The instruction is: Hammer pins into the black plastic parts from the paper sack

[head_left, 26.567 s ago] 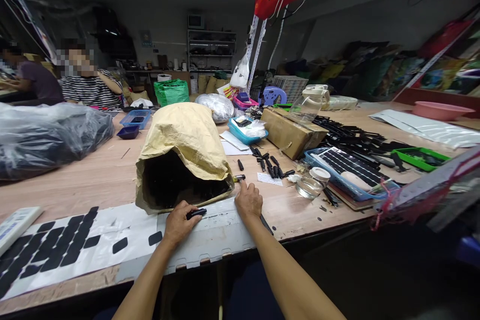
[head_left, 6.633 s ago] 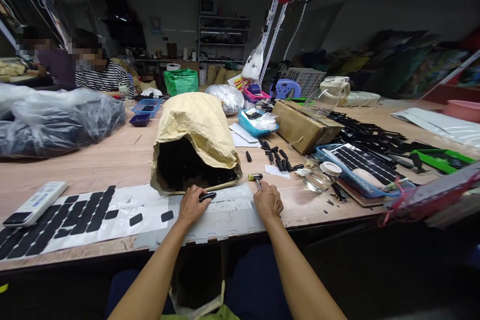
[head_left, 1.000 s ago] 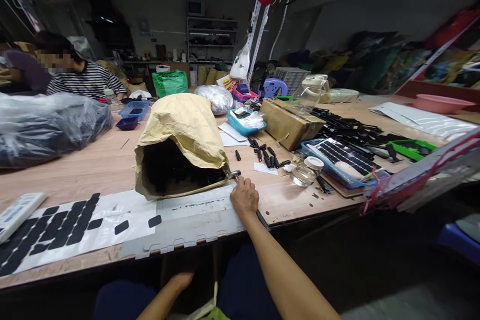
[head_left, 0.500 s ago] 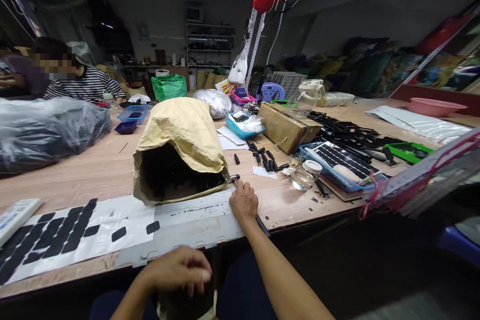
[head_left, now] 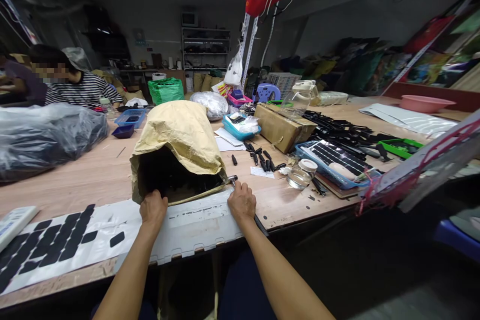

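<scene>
The left hand [head_left: 153, 208] sits at the lower lip of the brown paper sack [head_left: 183, 132], which lies on its side with its dark mouth facing the near edge of the table [head_left: 93, 175]. The fingers curl over the lip and their tips are hidden inside, so I cannot tell whether they grip anything. The right hand [head_left: 242, 201] is closed over the black handle of a small hammer [head_left: 232, 178]. The metal head pokes out beyond the knuckles, just beside the sack's right corner, and the handle's end sticks out past the wrist towards the table edge. Both hands rest on a pale notched plastic strip [head_left: 195, 232] that runs along the near edge, its cut-outs hanging slightly past the wood. To the left, a white sheet [head_left: 108, 217] covered with black pads [head_left: 63, 242] fills the near edge. Bare wood lies open between the sack and the plastic-wrapped black bundle [head_left: 45, 135] on the left. A smaller bare patch separates the right hand from the glass jar [head_left: 299, 176]. Behind that patch the space is crowded with scattered small black parts [head_left: 262, 159], a cardboard box [head_left: 281, 127] and a blue tray [head_left: 304, 151] holding a solar panel.
</scene>
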`<state>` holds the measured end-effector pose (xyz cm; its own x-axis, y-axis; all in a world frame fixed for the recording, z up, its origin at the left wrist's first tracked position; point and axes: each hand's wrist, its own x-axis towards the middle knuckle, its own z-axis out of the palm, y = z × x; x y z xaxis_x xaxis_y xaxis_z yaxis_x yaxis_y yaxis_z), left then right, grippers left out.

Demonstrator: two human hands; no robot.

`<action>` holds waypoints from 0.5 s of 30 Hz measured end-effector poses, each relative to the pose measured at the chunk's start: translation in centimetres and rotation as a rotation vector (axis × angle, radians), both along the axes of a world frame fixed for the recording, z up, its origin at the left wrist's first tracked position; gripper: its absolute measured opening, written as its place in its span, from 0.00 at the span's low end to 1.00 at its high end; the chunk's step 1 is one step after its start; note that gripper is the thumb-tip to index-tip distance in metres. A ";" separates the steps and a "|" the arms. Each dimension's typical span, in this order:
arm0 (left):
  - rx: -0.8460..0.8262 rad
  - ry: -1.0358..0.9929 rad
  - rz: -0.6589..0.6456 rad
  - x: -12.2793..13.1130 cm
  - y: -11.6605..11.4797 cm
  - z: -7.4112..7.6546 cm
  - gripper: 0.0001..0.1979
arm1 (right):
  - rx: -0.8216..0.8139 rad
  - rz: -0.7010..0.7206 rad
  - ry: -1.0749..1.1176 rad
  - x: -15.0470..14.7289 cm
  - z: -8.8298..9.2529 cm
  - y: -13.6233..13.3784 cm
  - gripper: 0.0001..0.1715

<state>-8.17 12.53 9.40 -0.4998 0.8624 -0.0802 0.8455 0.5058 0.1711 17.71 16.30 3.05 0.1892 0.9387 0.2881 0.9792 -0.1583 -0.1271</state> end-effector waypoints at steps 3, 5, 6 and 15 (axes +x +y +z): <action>0.067 -0.038 0.000 0.0 -0.7 0.3 0.15 | 0.007 0.000 -0.001 0.0 -0.1 0.0 0.20; 0.180 -0.087 -0.034 0.2 -1.4 0.2 0.14 | 0.007 0.000 0.002 0.0 0.0 0.0 0.20; 0.243 -0.128 -0.078 0.4 -1.6 0.0 0.13 | 0.005 0.001 0.005 0.0 0.0 0.0 0.20; 0.368 -0.295 -0.605 2.4 -1.9 -4.0 0.08 | -0.008 0.000 0.017 -0.1 0.4 -0.2 0.19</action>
